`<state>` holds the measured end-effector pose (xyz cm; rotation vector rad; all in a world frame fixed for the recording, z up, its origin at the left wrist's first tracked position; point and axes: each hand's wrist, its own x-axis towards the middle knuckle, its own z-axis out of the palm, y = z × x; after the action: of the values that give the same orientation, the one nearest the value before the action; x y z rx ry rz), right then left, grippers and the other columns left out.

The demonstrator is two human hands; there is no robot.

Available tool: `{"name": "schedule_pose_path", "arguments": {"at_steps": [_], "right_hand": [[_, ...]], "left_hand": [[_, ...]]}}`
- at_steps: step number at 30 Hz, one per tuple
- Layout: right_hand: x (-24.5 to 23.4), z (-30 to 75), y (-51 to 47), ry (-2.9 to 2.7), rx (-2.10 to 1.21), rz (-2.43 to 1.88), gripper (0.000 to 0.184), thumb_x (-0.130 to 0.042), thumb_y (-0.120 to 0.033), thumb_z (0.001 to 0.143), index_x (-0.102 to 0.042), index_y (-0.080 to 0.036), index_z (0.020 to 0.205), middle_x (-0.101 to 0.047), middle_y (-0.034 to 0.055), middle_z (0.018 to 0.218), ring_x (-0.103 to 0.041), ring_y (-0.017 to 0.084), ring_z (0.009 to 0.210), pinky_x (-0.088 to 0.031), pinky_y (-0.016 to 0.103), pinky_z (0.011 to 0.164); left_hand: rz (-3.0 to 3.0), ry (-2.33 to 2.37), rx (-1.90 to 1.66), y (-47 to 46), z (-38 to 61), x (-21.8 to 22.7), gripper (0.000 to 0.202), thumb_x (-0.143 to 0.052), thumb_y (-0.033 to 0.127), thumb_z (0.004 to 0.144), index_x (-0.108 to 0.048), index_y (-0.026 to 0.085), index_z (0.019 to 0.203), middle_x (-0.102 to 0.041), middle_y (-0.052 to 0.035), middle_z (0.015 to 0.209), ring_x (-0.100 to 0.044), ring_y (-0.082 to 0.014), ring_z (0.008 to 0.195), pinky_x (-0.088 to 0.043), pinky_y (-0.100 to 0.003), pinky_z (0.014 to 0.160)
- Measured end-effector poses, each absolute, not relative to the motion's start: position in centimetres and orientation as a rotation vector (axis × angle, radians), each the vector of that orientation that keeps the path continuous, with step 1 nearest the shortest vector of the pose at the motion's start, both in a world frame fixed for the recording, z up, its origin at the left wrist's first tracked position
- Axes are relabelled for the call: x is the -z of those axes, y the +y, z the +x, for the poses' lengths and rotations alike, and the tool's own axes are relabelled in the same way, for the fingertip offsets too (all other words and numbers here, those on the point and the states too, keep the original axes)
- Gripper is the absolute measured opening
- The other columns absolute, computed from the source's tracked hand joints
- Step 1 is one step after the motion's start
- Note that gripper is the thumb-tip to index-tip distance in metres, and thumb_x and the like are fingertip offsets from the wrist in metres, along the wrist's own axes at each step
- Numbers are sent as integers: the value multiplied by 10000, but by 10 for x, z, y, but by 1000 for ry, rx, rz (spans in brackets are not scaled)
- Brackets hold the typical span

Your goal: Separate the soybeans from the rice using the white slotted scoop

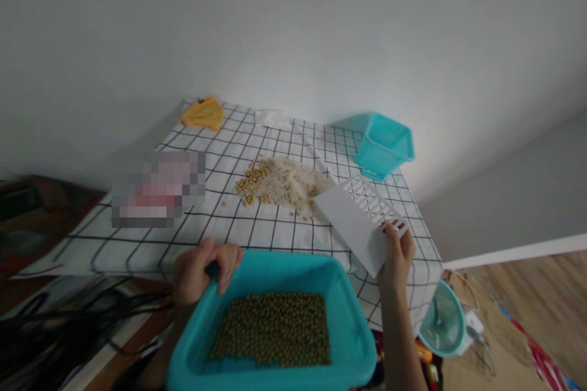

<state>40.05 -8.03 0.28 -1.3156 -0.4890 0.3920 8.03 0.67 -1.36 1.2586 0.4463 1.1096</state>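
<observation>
My left hand (208, 269) is closed over the upper left rim of a turquoise plastic tub (351, 317) at the table's near edge. A layer of small round brownish-gold beads (275, 327) covers the tub's bottom. With my right hand (398, 253) I grip the right edge of a flat white panel (353, 226) with a row of slots, held tilted above the cloth. The panel's far left corner reaches the right end of a loose pile of pale grains (293, 177). Golden beads (254, 178) lie mixed in the pile, mostly on its left side.
A smaller turquoise basket (385, 145) stands at the back right of the checked tablecloth (270, 226). Yellow cloth (203, 113) and white tissue (271, 119) lie along the back. Cables (92, 311) hang at lower left; a pale green bin (443, 321) stands on the floor at right.
</observation>
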Motion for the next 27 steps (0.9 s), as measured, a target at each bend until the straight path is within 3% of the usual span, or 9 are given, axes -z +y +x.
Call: {"name": "schedule_pose_path", "arguments": {"at_steps": [22,27], "right_hand": [[-6,397,-77,-507,-382,-1322,290,-718,-454,812,-535,-231,841,-529,-77,672,-463,102,529,-342,225,526],[-8,397,-76,-488,-397,-1285,319,-755,-458,773,-544,-221,806,-546,-63,682,-485,105,553,-358,224,521]], "left_hand": [[1266,452,-1089,7,80,14,648,-380,486,1035,-654,245,499,-549,-20,377,-459,-198,414,-389,-419,625],[1218,467,-1145,4,81,13,654,-363,435,1052,-631,235,491,-532,-4,370,-423,-173,389,-359,-393,587]]}}
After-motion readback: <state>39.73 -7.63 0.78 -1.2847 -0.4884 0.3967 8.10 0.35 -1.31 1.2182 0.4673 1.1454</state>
